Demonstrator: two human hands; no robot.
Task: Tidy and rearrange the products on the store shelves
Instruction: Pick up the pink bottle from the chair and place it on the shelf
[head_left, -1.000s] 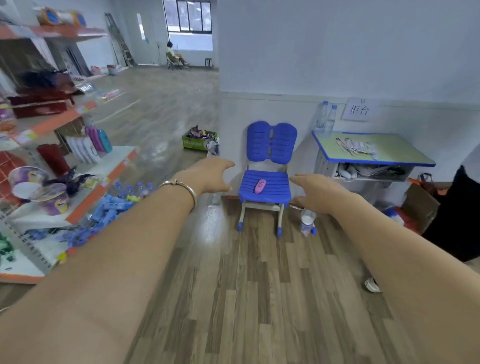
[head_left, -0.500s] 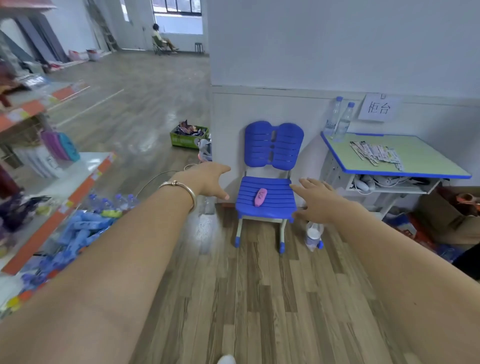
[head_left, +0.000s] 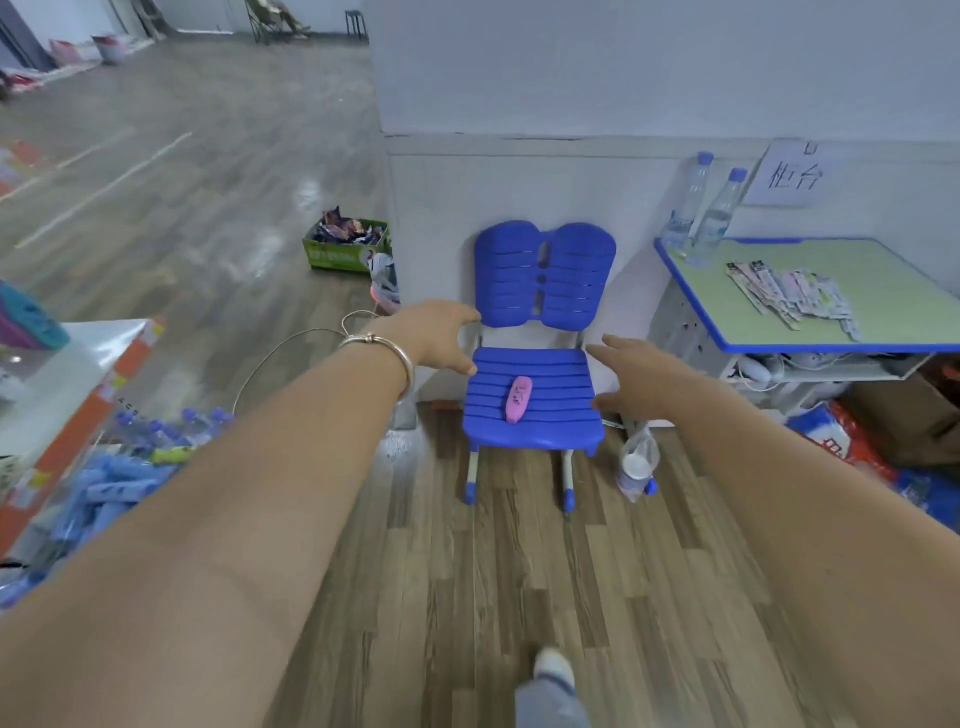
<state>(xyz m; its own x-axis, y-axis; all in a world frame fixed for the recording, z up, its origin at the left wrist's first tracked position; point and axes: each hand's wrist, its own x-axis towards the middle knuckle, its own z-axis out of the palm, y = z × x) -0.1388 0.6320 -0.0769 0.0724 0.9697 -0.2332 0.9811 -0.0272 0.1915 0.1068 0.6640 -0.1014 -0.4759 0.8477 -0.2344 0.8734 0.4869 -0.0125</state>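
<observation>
The wooden floor (head_left: 467, 597) carries a blue chair (head_left: 540, 395) with a pink object (head_left: 518, 399) on its seat, a green box (head_left: 347, 252), and a worktop (head_left: 883, 291) holding two bottles (head_left: 701, 213) and packets (head_left: 795, 293).

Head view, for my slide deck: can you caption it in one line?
Both empty hands, left and right, reach toward a blue chair holding a pink item.

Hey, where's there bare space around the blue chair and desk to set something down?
The desk top is bare in front of the two bottles and to the right of the paper strips. The chair seat has room either side of the pink item. Crowded: under the desk, and the shelf with blue packs.
</observation>
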